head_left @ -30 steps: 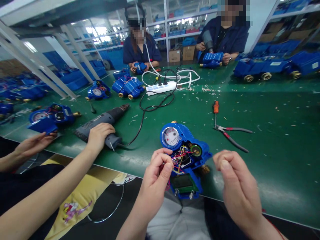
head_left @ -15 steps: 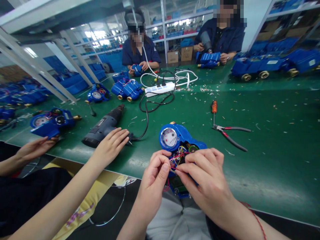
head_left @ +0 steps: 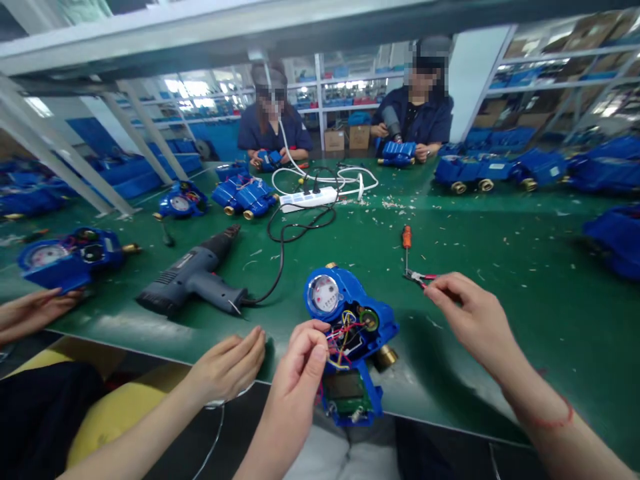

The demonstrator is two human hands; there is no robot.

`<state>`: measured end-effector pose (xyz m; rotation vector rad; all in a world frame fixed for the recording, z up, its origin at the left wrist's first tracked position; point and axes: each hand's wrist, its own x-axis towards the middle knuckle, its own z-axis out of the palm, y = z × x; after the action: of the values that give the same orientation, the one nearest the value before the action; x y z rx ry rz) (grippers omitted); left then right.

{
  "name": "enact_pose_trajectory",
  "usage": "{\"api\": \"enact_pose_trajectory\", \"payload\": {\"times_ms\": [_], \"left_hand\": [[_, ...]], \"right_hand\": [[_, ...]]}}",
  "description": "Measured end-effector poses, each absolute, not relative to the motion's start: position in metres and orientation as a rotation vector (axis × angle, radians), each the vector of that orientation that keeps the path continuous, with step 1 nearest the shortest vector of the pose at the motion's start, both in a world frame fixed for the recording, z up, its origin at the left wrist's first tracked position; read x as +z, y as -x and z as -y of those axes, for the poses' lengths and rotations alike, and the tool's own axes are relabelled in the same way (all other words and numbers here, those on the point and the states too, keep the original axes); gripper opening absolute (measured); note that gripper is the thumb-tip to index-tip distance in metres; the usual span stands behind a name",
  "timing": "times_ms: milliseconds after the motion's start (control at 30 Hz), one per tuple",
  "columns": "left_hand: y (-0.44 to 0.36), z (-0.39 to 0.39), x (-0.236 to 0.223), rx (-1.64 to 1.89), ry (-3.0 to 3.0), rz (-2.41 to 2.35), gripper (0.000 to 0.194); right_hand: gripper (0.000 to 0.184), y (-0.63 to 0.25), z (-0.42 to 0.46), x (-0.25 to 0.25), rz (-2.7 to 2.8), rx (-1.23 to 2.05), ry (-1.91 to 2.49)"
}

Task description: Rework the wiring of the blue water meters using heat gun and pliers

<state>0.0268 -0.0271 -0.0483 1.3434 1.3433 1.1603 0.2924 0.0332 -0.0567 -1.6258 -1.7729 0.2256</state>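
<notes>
A blue water meter [head_left: 347, 283] lies in front of me with its housing open, showing coloured wires [head_left: 346, 333] and a round dial. Its cover with a small display [head_left: 345, 390] hangs over the table's near edge. At the housing's left side, my left hand [head_left: 300, 373] pinches thin wires between thumb and forefinger. Out to the right, my right hand [head_left: 473, 317] has its fingers closed at the handles of the pliers [head_left: 414, 275], which it largely covers. Touching the pliers' jaws is the tip of an orange-handled screwdriver [head_left: 407, 237].
A heat gun [head_left: 195, 273] lies left of the meter, its black cord running to a white power strip [head_left: 309, 199]. A co-worker's hand [head_left: 233, 367] rests near the table edge at my left. More blue meters [head_left: 247, 195] stand around the green table [head_left: 500, 267]. Two people work opposite.
My right hand has left the wires and moved right to the pliers. My left hand stays at the wires. The neighbour's hand has drawn back from the heat gun toward the table edge.
</notes>
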Motion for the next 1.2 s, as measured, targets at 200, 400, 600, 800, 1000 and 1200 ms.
{"api": "enact_pose_trajectory", "payload": {"times_ms": [200, 400, 600, 800, 1000, 1200], "left_hand": [[-0.036, 0.033, -0.037, 1.14, -1.56, -1.298, 0.017], [-0.044, 0.036, -0.036, 1.206, -1.567, -1.283, 0.014], [-0.048, 0.035, -0.044, 1.281, -1.472, -1.274, 0.015], [-0.048, 0.033, -0.054, 1.395, -1.409, -1.161, 0.02], [-0.047, 0.037, -0.05, 1.317, -1.35, -1.198, 0.02], [-0.045, 0.036, -0.053, 1.289, -1.4, -1.226, 0.019]], "right_hand": [[0.037, -0.347, -0.069, -0.096, 1.961, 0.171, 1.725], [0.042, -0.32, -0.077, -0.026, 1.918, 0.14, 1.49], [0.034, -0.156, -0.091, 0.038, 2.162, 0.62, 1.042], [0.026, -0.034, -0.086, 0.032, 2.201, 0.98, 0.791], [0.026, 0.011, -0.063, 0.023, 2.19, 1.249, 0.718], [0.03, 0.023, -0.055, 0.02, 2.2, 1.311, 0.687]]}}
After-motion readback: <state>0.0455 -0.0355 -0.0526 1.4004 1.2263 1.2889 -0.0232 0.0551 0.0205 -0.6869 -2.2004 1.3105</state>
